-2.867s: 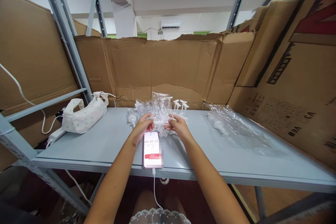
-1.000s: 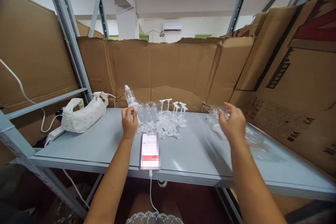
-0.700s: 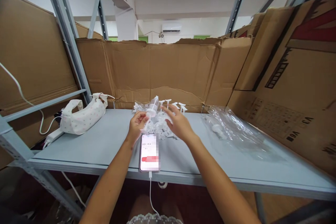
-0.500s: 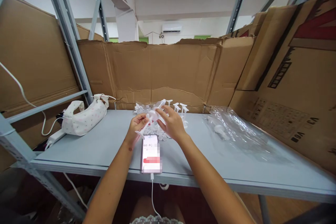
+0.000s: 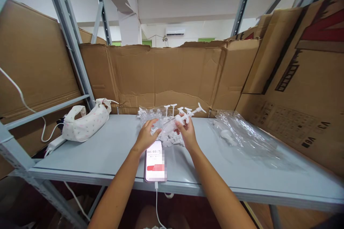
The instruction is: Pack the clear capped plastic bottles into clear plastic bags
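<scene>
My right hand (image 5: 187,132) is closed around a large plastic syringe (image 5: 169,126), which has a clear ribbed barrel and a white plunger with a T-shaped handle. The syringe is tilted, its handle pointing up to the right and its barrel down to the left. Close to the barrel's left end is my left hand (image 5: 146,136), thumb and fingers apart; whether it touches the barrel I cannot tell. Below and behind the hands lies a pile of small white plastic parts (image 5: 170,140). Several white T-handled plungers (image 5: 173,107) stand upright behind it.
A lit phone (image 5: 155,164) with a timer lies before the pile, its cable hanging off the table edge. At right is a clear plastic bag (image 5: 242,137). A white patterned pouch (image 5: 87,123) sits at left. Cardboard walls (image 5: 166,75) and metal posts surround the grey tabletop (image 5: 115,154).
The plunger handle, earlier pointing down-left by my left hand, now points up-right. My right hand has moved right and grips the syringe; my left fingers have spread apart.
</scene>
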`<state>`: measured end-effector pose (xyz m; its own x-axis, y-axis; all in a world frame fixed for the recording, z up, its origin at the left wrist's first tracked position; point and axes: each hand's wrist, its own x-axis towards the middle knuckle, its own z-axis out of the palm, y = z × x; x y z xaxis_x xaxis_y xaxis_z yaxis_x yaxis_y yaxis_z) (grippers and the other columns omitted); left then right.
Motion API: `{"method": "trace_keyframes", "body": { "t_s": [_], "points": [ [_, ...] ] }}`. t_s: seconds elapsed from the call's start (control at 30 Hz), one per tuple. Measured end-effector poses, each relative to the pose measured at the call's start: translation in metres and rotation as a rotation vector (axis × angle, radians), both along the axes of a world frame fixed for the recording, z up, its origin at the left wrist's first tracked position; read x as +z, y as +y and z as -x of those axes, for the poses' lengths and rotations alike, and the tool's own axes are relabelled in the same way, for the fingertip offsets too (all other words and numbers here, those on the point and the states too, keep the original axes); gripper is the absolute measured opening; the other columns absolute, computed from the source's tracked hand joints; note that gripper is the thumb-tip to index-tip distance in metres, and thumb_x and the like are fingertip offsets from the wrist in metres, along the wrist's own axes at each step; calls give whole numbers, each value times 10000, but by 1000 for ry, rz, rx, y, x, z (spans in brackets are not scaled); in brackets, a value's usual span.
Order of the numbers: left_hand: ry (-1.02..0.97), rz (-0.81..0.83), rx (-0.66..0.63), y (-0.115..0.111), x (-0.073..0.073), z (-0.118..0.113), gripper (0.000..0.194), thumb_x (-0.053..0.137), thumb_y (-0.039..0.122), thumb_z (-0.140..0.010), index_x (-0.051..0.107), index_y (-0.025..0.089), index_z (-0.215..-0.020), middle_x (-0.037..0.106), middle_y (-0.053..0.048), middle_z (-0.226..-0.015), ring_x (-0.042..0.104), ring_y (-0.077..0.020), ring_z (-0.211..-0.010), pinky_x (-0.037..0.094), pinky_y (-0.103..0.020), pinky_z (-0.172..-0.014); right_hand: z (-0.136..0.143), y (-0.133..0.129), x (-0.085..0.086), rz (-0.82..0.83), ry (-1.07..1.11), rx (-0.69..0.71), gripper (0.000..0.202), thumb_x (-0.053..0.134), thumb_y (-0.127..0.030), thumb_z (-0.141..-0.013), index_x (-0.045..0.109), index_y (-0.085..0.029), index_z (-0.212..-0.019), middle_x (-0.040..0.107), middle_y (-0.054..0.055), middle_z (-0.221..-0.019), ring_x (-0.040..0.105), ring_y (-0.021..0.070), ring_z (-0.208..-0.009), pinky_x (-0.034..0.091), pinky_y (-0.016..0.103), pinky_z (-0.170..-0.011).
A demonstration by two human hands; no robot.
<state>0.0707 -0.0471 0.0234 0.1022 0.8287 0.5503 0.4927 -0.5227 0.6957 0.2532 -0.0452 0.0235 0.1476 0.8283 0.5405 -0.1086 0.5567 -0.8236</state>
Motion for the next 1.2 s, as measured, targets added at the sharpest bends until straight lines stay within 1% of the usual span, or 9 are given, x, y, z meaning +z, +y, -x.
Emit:
{"method": "trace_keyframes", "body": {
  "t_s": [0.13,0.37,0.57,0.67,0.73,0.83,0.97,1.1,1.2],
  "points": [
    [127,0,-115,-5,1,-4,277,522,400,-841,607,225,-1038,620,-69,-1073,574,-202,-973,463,-305,-796,0,-4,7,155,221,172,354,659,-448,-723,489,-237,-951,571,-56,-706,521,89,-495,409,218,-464],
    [226,-120,36,-6,1,-1,237,481,433,-854,614,237,-866,627,-33,-804,560,-205,-795,400,-294,-704,1,-3,4,326,352,303,342,685,-451,-676,493,-207,-821,606,-21,-706,564,108,-509,446,227,-465],
    [-97,138,-197,-4,-5,-4,516,335,593,-871,451,186,-575,413,21,-521,383,-111,-498,298,-246,-501,0,-9,8,215,384,384,295,681,-388,-679,518,-234,-870,620,-32,-806,557,97,-595,467,214,-516],
    [-174,139,-198,-2,-6,-4,507,355,593,-867,513,173,-631,452,13,-551,430,-114,-529,335,-245,-525,2,-10,8,207,367,395,295,672,-392,-690,515,-237,-887,623,-29,-816,566,105,-620,478,226,-544],
    [-179,65,-170,-1,-6,-4,399,416,535,-868,587,177,-822,525,0,-655,497,-127,-614,384,-246,-591,3,-9,7,210,367,368,306,667,-406,-697,516,-234,-900,627,-28,-814,564,103,-599,477,233,-547],
    [-193,-34,-140,-1,-5,-5,314,546,427,-825,549,212,-1055,590,-20,-865,543,-135,-731,419,-245,-681,1,-5,4,204,387,352,306,664,-415,-711,517,-226,-901,630,-30,-824,570,96,-573,466,233,-544],
    [-123,5,-85,-2,-4,-4,250,513,421,-846,574,194,-933,613,-23,-831,544,-141,-720,408,-249,-674,-1,-5,3,218,399,356,325,685,-414,-705,506,-223,-897,642,-23,-849,582,96,-570,469,237,-553],
    [-123,88,0,0,-4,-2,451,316,518,-907,546,174,-727,573,-16,-649,529,-145,-612,389,-266,-618,2,-8,4,234,384,404,354,710,-397,-693,482,-245,-917,658,-22,-880,604,111,-592,485,256,-587],
    [-211,117,-66,1,-4,-3,403,354,524,-893,563,180,-891,591,-11,-701,571,-148,-660,415,-262,-647,3,-7,4,227,398,391,346,721,-393,-685,496,-245,-902,651,-33,-860,615,114,-602,485,252,-589]
  ]
}}
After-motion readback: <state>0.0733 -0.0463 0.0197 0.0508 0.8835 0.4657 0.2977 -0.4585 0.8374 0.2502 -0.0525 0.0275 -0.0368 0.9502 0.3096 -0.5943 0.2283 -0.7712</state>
